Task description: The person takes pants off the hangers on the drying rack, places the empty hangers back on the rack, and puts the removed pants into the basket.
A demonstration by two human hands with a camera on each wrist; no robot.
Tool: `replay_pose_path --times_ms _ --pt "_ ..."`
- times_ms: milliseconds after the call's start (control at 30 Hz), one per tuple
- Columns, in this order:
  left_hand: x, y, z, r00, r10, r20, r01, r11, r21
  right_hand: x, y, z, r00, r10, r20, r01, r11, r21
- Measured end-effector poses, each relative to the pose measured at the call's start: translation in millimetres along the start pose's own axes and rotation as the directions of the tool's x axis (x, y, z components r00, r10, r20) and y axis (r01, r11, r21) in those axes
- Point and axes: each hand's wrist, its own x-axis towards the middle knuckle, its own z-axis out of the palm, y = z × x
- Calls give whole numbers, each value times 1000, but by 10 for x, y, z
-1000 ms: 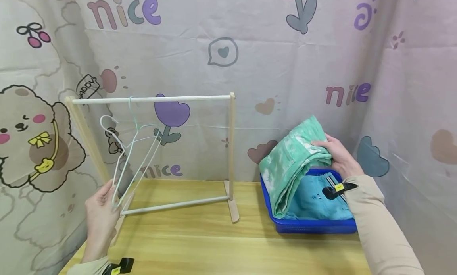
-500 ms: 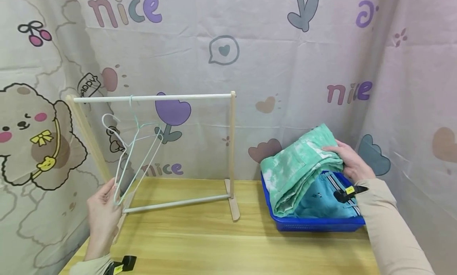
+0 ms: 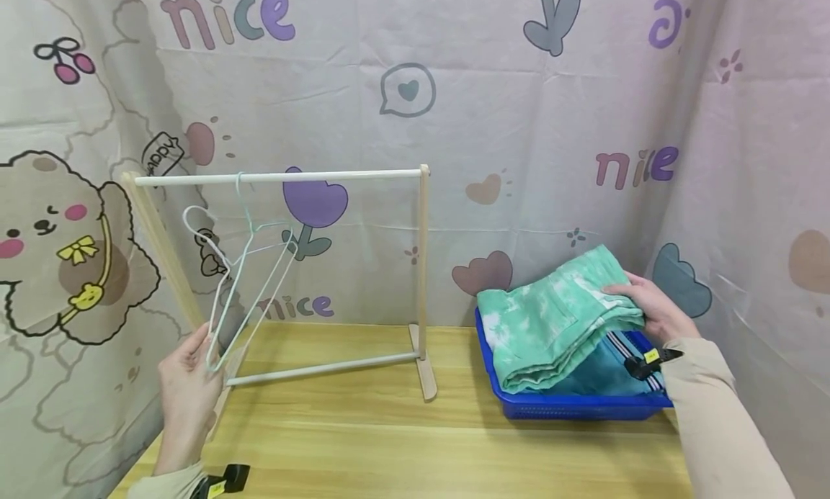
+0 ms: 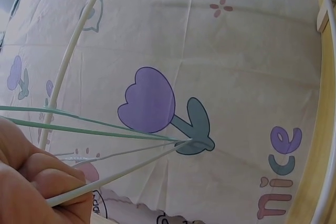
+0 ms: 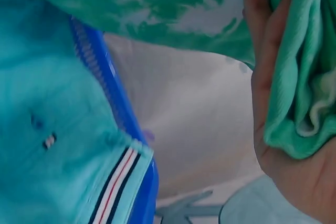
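My left hand (image 3: pixel 188 394) pinches a white hanger (image 4: pixel 115 178) between thumb and fingers at the rack's left side. Close beside it, a pale green hanger (image 3: pixel 248 212) hangs by its hook from the top bar. On the right, my right hand (image 3: pixel 655 308) grips the edge of a folded green-and-white tie-dye garment (image 3: pixel 551 319). Part of that garment lies over a blue basket (image 3: pixel 583 410), while the gripped end is raised. Beneath it in the basket lies a turquoise garment (image 5: pixel 58 129) with a striped trim, partly covered.
A wooden drying rack (image 3: pixel 423 268) with white bars stands on the left half of the wood-grain table (image 3: pixel 363 448). Patterned cloth (image 3: pixel 402 38) hangs behind and at both sides. The basket sits near the right-hand cloth.
My right hand has moved right and down with the tie-dye garment, which now lies flatter and covers more of the turquoise one. The left hand and hangers stay nearly still.
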Motion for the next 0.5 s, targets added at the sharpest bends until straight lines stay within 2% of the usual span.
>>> replay_pose_path --times_ms 133,233,300,433,500 --pt "9 18 -2 999 -33 5 33 997 -71 -29 101 -94 1000 21 -6 -21 987 -160" --pt "18 34 -14 997 -75 10 75 986 -147 -39 173 -148 999 40 -13 -42 957 -287" --pt "21 39 -23 997 -78 12 79 985 -155 -42 213 -185 998 59 -17 -62 940 -335" --pt "17 51 -26 998 -65 4 65 988 -137 -44 261 -244 995 101 -23 -102 925 -366" --pt "10 48 -27 998 -62 -3 61 990 -129 -37 271 -266 994 103 -35 -108 904 -414"
